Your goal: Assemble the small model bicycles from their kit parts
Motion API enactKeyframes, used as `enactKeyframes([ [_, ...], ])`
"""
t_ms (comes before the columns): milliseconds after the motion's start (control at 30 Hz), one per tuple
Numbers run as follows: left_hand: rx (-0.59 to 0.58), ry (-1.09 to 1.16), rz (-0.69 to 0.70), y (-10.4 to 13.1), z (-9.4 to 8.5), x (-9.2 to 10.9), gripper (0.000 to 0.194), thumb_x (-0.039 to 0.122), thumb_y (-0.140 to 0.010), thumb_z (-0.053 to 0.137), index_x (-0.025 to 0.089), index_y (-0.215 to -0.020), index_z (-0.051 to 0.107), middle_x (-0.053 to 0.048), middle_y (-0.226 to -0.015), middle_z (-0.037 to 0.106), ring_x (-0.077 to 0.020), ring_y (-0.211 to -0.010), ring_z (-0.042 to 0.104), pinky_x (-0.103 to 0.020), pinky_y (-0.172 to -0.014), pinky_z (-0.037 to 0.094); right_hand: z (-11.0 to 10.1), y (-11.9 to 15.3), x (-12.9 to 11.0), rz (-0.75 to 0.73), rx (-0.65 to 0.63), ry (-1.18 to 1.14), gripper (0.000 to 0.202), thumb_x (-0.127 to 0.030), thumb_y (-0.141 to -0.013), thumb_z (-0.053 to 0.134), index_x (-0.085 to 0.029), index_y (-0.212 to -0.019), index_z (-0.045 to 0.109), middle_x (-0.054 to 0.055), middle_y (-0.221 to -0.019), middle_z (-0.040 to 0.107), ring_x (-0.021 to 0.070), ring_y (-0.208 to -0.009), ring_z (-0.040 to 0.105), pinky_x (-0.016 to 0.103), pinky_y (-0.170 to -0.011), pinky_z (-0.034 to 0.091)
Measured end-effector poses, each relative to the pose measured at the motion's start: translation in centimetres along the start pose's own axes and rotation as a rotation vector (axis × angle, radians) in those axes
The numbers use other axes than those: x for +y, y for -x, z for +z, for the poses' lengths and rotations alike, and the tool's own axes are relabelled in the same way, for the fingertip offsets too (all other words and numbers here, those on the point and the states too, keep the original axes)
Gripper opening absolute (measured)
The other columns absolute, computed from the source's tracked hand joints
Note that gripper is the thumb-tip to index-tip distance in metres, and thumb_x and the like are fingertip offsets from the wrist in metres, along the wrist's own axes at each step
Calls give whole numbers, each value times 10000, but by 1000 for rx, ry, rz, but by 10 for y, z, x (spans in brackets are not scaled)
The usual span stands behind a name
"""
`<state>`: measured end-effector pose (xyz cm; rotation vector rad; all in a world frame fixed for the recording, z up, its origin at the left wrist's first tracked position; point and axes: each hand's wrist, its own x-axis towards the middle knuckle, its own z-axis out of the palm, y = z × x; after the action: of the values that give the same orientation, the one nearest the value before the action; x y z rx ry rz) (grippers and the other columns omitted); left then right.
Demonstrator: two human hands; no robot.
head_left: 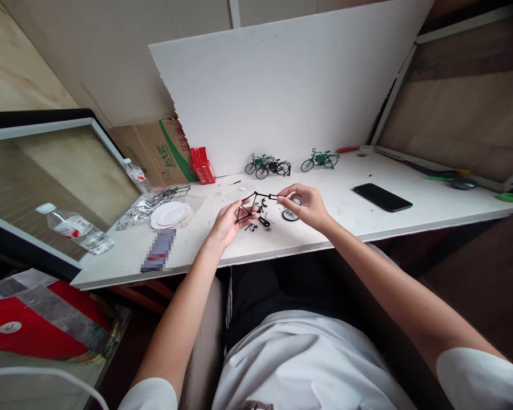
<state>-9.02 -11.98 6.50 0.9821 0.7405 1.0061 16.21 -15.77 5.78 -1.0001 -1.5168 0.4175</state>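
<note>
My left hand (227, 223) is closed around the rear part of a small black model bicycle frame (255, 203), raised a little above the white table. With thumb and fingertips, my right hand (305, 206) pinches a thin black fork-like part (273, 197) at the frame's front end; I cannot tell whether the two are joined. Under and beside my right fingers lies a small spoked wheel (290, 215), partly covered. Small loose black parts (264, 222) are scattered on the table between my hands.
Small model bicycles (320, 160) stand along the white backboard (273, 91). A black phone (382, 197) lies to the right. On the left are white plates (169, 215), black part sprues (171, 195), a water bottle (77, 229) and a red box (203, 166).
</note>
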Motion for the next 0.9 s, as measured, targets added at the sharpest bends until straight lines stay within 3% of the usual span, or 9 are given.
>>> enactKeyframes([
  [233,4,-10,1,-1,-1,-1,278,259,-1083,561,90,-1244,711,-141,-999,843,-183,-786,828,-231,-678,617,0,0,4,-7,7,18,371,-608,-891,838,-241,-940,822,82,-1029,817,251,-965,759,394,-840,602],
  [467,-45,-110,83,0,1,-6,344,385,-1048,700,114,-1258,676,-137,-1029,838,-174,-761,818,-239,-704,618,2,2,0,-153,56,148,281,-529,-929,822,-248,-929,814,85,-948,812,267,-971,720,411,-810,585],
  [667,-125,-258,104,0,3,-11,399,439,-1050,695,109,-1274,690,-144,-1005,828,-132,-636,736,-212,-581,525,8,6,-4,-239,10,202,261,-514,-944,809,-255,-913,800,87,-927,807,281,-970,703,428,-798,586],
  [900,-145,-264,110,-7,-4,-15,418,451,-1039,699,93,-1254,722,-130,-942,799,-132,-665,685,-234,-604,538,9,8,-9,-47,-159,63,402,-631,-895,828,-243,-1000,812,101,-1078,815,284,-1048,740,420,-893,591],
])
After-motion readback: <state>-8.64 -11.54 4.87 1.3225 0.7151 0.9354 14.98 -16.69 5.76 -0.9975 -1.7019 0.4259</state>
